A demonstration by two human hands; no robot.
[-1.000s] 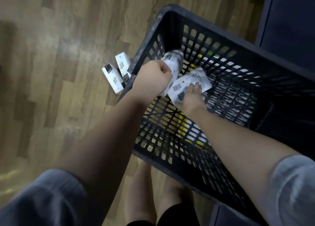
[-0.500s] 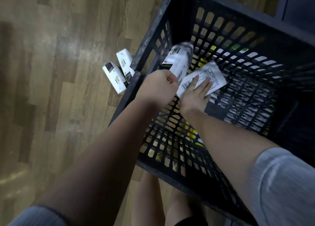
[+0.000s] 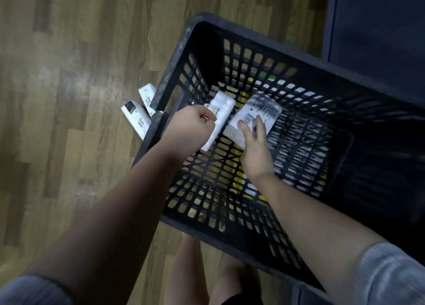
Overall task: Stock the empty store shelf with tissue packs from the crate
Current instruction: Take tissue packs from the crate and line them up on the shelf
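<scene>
A black slotted plastic crate stands on the wooden floor. Inside it, my left hand grips a white tissue pack, fingers curled round its lower end. Beside it, my right hand holds a second white tissue pack with a barcode face up, fingers spread over it and the thumb under its edge. Both packs are lifted above the crate's bottom. The store shelf is out of view.
Two more white tissue packs lie on the floor against the crate's left outer wall. A dark panel rises at the upper right behind the crate. My bare feet stand at the crate's near edge.
The view has shifted and both hands have risen a little with their packs. My right hand's grip on the barcode pack has closed further round it.
</scene>
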